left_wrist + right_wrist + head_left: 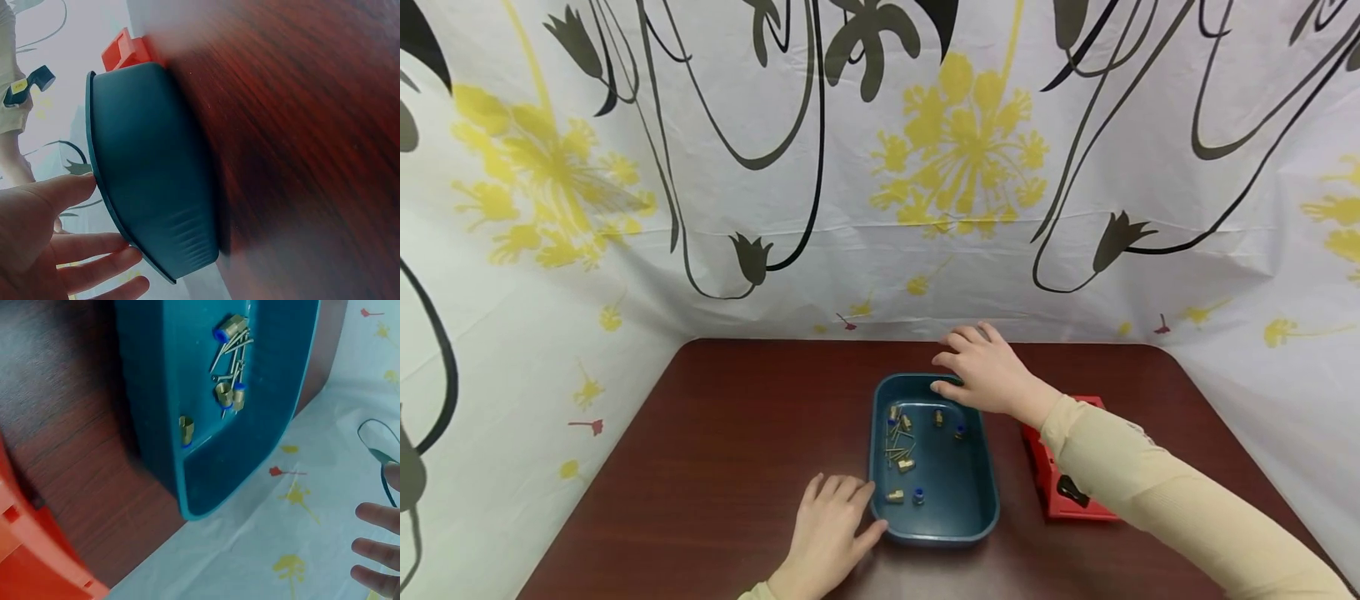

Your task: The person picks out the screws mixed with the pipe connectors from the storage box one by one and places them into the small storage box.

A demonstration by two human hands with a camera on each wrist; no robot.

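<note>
A dark teal plastic tray [951, 483] stands on the table. My left hand [831, 533] is at its near left corner, fingers extended; in the left wrist view, the thumb and fingertips touch or nearly touch the tray's rim [103, 165]. Over the tray's far right end is my right hand [988, 371], fingers spread and holding nothing. Inside the tray lie several brass fittings with blue collars, such as one fitting [918, 497] near the front and another fitting [224, 395] in the right wrist view. Thin nails or screws [237, 353] form a loose pile along the left side.
A red plastic bin or case [1075, 507] lies right of the tray, partly hidden under my right sleeve [1150, 475]. A black object [1072, 491] shows at it. Behind the brown table [737, 433] hangs a patterned white curtain [850, 192].
</note>
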